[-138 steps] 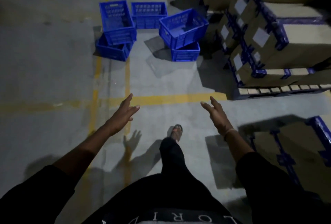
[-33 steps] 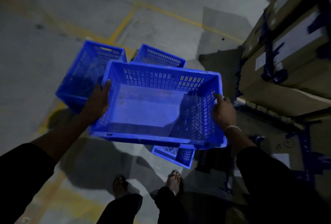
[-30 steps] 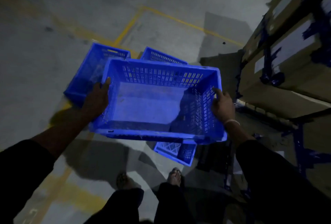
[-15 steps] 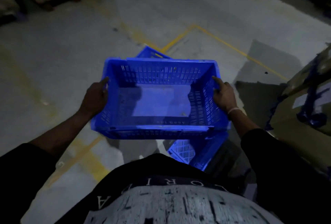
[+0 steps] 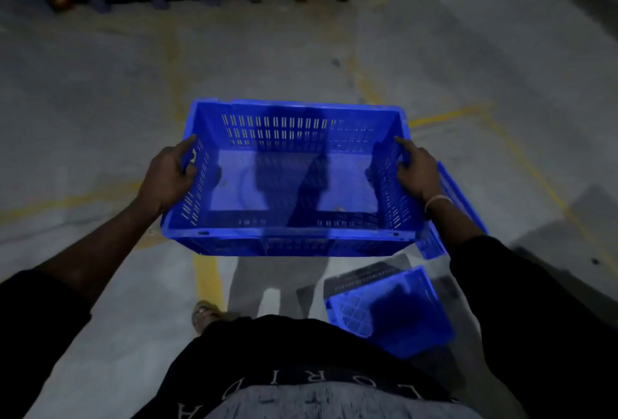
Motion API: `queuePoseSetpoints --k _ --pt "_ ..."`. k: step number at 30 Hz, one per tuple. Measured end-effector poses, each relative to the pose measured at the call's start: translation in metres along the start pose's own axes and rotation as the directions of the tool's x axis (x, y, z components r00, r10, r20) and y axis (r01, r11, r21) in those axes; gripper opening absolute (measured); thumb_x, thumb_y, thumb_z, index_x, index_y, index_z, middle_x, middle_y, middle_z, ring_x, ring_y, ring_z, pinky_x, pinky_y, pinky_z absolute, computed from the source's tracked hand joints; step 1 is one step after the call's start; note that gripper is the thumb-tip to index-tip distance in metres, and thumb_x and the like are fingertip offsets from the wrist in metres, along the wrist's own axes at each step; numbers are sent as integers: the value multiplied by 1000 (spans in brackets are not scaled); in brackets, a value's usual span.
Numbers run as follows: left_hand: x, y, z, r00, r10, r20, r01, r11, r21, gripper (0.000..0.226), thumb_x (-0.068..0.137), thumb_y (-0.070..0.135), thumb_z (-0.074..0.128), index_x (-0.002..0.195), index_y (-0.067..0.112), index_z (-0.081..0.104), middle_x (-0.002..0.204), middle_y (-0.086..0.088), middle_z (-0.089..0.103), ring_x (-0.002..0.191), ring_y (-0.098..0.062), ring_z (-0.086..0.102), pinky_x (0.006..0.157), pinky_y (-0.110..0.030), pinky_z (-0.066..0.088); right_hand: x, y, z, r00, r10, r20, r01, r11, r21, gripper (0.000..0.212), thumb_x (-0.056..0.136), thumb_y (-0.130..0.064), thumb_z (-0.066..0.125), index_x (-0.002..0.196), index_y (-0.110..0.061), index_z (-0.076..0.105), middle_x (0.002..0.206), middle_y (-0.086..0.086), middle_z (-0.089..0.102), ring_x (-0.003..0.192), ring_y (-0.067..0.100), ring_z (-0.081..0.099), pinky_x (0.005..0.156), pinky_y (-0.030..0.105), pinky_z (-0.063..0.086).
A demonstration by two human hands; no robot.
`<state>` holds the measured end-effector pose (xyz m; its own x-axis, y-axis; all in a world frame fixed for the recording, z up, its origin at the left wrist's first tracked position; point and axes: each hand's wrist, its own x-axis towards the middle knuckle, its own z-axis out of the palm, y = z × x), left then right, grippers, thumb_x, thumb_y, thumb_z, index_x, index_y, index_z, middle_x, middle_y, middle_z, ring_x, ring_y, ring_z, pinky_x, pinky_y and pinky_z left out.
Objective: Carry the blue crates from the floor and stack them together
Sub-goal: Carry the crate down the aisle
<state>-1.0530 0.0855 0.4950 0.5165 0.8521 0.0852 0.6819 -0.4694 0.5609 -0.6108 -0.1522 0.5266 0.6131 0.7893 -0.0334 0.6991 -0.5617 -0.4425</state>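
Person had a blue crate [image 5: 291,184] held up off the floor [image 5: 100,90], level and open side up. Left hand [image 5: 169,177] gripped its left wall, right hand [image 5: 416,169] gripped the right wall, index fingers laid along the rim. Two more crates were down on the right: one [image 5: 391,311] near the feet, another [image 5: 459,197] mostly hidden behind the right wrist.

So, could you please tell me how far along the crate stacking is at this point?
Done: one blue slatted plastic crate is lifted off the floor. In hand: left hand and right hand grip its side walls, carrying it. Left: no finished stack shows; another blue crate lies on the grey concrete floor.
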Motion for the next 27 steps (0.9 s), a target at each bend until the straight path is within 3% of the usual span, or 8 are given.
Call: queuePoseSetpoints --k 3,6,12,14,17,24,27 --pt "-22 -29 -23 995 -81 -64 80 997 -19 57 97 16 54 151 28 40 127 -29 61 104 -47 63 89 -50 50 19 -39 20 995 -91 26 91 996 10 57 95 -3 52 150 -18 47 132 26 59 107 45 59 88 45 46" --pt "-45 -64 -49 974 -192 -117 189 981 -41 60 98 10 56 155 18 40 131 -27 59 105 -45 64 89 -50 52 42 -81 46 981 -183 67 182 983 13 59 93 -6 53 149 -22 48 119 26 63 97 45 61 80 44 46" --pt "-86 -131 -113 941 -273 -202 263 962 -74 64 91 34 46 152 15 42 127 -25 63 97 -43 68 78 -50 56 77 -190 100 937 -323 134 327 945 -10 57 98 -15 54 152 -28 41 104 15 53 79 33 51 72 40 43" --pt "-98 -153 -134 931 -283 -231 271 959 -82 62 91 35 45 151 19 43 127 -25 64 96 -43 68 77 -50 57 85 -229 117 920 -358 157 363 932 2 57 98 -18 58 152 -27 42 103 13 52 81 32 51 71 36 39" --pt "-111 -186 -165 914 -319 -249 299 947 -115 53 92 36 45 144 39 39 126 -24 64 93 -40 69 75 -47 57 95 -287 145 886 -430 173 428 902 50 57 95 -16 63 149 -21 47 108 23 60 90 40 58 75 38 42" --pt "-150 -278 -219 823 -456 -338 439 889 -132 60 94 34 45 152 20 43 121 -23 67 89 -38 70 75 -47 58 100 -421 214 824 -525 211 509 851 130 58 85 -35 61 141 -19 56 112 25 67 100 42 64 88 45 48" --pt "-173 -314 -241 767 -539 -349 516 841 -166 59 96 40 45 153 29 39 119 -19 67 88 -33 70 77 -49 60 99 -478 242 780 -578 240 550 816 178 63 81 -42 61 140 -21 58 120 23 67 103 39 65 89 43 49"
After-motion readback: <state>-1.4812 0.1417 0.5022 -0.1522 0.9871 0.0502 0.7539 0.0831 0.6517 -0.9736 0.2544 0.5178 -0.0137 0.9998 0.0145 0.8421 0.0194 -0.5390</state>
